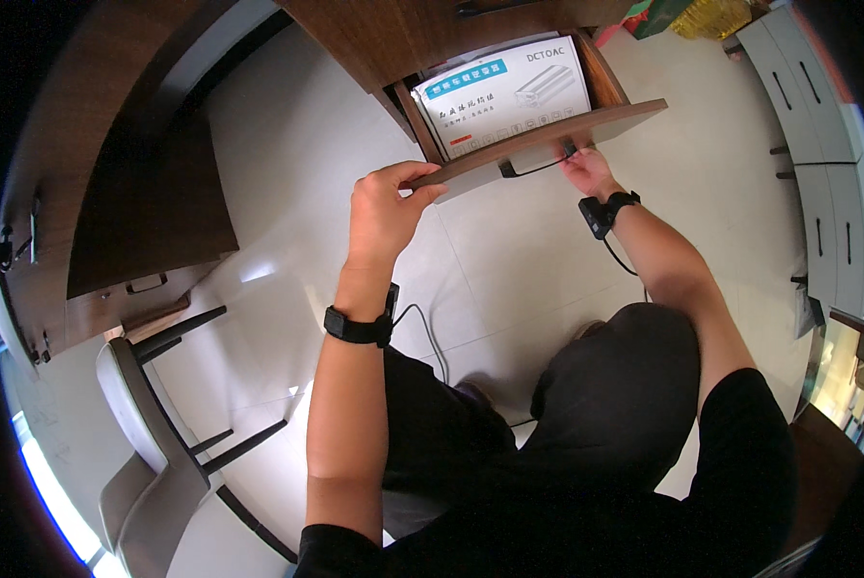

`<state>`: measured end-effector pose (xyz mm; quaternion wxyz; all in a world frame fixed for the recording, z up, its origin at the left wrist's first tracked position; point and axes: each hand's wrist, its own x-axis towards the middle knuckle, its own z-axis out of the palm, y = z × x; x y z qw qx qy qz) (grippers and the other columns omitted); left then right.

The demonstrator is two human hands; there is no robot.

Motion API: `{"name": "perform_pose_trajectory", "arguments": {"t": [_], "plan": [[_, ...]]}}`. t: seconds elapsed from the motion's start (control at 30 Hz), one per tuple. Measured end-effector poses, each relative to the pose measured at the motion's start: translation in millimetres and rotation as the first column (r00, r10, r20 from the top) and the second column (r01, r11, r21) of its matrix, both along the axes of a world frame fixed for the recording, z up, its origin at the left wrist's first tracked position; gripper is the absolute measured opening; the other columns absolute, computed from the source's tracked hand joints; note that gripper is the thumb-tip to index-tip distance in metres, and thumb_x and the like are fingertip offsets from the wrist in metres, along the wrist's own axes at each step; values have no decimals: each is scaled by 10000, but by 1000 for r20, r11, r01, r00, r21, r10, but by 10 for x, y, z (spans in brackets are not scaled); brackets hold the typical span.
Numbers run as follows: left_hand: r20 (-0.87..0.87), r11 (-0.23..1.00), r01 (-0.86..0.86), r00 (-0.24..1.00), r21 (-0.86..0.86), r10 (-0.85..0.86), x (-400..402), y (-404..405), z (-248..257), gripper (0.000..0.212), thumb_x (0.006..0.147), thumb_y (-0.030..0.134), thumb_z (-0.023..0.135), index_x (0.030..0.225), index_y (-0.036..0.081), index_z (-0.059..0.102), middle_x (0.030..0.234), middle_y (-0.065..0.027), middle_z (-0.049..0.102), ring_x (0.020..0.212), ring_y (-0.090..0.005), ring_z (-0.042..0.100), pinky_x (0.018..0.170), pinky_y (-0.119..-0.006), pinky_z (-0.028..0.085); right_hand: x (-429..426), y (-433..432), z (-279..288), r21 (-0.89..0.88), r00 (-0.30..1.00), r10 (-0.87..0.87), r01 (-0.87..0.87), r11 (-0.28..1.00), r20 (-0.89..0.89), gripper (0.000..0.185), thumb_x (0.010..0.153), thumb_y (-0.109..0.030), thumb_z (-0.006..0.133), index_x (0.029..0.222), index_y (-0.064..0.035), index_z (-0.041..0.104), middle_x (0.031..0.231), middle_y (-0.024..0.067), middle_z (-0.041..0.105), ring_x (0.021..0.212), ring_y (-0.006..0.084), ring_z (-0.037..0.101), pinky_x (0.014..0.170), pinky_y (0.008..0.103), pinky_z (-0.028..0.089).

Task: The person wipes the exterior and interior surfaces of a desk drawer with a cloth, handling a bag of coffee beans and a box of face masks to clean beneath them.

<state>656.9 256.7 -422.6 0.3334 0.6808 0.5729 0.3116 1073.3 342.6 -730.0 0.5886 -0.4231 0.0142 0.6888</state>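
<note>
A wooden drawer (604, 71) is pulled out of a brown cabinet (403, 36). Inside it lies a white printed cardboard box (497, 94) with a blue strip and a drawing of a device. My left hand (392, 206) pinches the left end of the drawer front (547, 137), thumb and fingers on either side of the panel. Near the black drawer handle (533, 171) is my right hand (589, 172), at the handle's right end; its fingertips are partly hidden behind or under the front, so its grip is unclear. Both wrists wear black straps with small devices and cables.
A grey chair (154, 462) with black legs stands on the tiled floor at the lower left, beside a brown desk (143, 289). Grey cabinets (808, 144) line the right side. My knees are close below the drawer, with a cable between them.
</note>
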Motion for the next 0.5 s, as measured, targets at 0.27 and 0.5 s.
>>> {"name": "perform_pose_trajectory", "arguments": {"t": [0.27,0.5], "plan": [[-62,997,-47,997,-55,43,-159,-75,91,270,791,108,841,1050,55,788,977,-138,779,876,-234,742,804,-334,577,-512,-34,543,-61,950,-272,266,962,-153,237,1013,-199,421,1081,-102,626,1170,100,662,1146,293,582,1043,502,410],[-124,998,-56,991,-29,53,-224,-88,85,270,804,125,837,1060,58,788,960,-135,780,872,-228,746,768,-342,564,-710,-118,412,0,942,-190,197,980,-278,221,1020,-181,456,1086,-72,637,1025,91,649,1009,259,583,972,454,443]]}}
